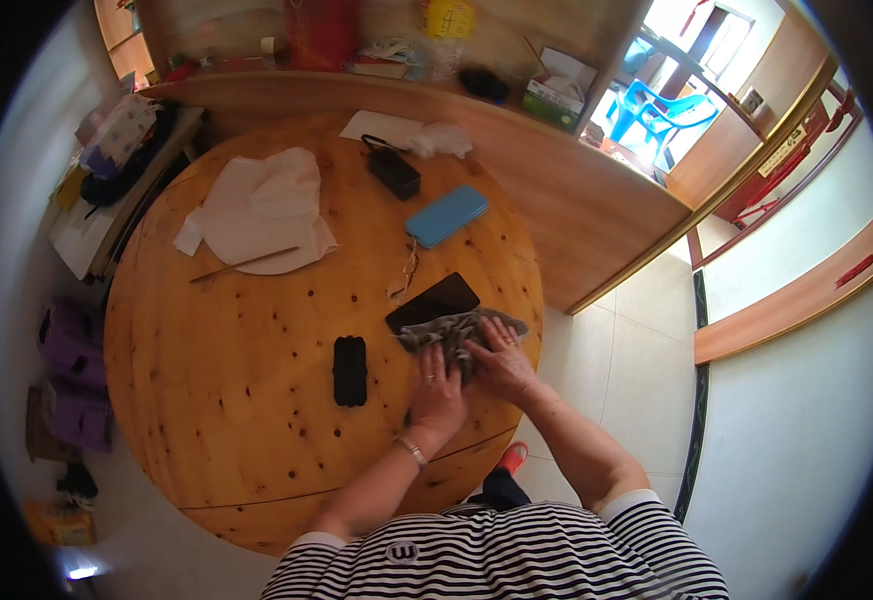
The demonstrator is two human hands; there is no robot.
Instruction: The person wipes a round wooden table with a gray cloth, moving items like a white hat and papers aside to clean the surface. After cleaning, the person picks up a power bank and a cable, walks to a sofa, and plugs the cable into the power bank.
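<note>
A crumpled grey-brown cloth [444,334] lies near the right edge of the round wooden table [256,390]. My left hand [437,394] rests on its lower part, fingers pointing away from me, and my right hand [502,364] presses on its right part. Both palms face down. Just beyond the cloth, and partly covered by it, is a dark flat tablet-like device [434,301]. A black phone-like object [350,371] lies to the left of my left hand. Eyeglasses [406,274] lie beyond the dark device, close to a blue case [447,216].
Farther back are a black box-shaped object with a strap [393,171], white crumpled plastic [440,139] and a pale cloth [264,210] with a thin stick [245,264] on it. A wooden partition [481,150] borders the table's far right side.
</note>
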